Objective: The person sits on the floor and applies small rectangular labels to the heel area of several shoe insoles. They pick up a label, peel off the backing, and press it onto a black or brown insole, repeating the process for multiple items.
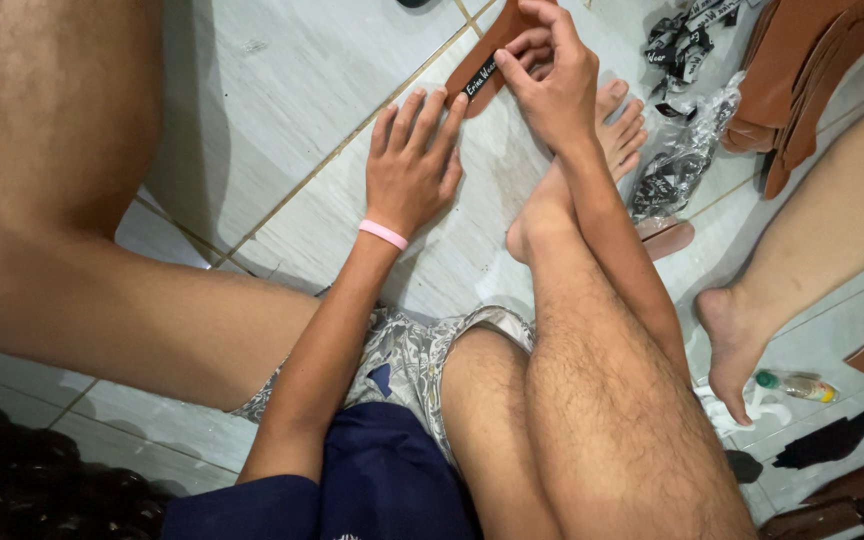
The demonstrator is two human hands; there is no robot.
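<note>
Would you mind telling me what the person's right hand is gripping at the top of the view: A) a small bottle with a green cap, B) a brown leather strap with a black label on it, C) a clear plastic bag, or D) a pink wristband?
B: the right hand pinches a brown leather strap bearing a black label, while the left hand lies flat on the tiled floor beside it.
</note>
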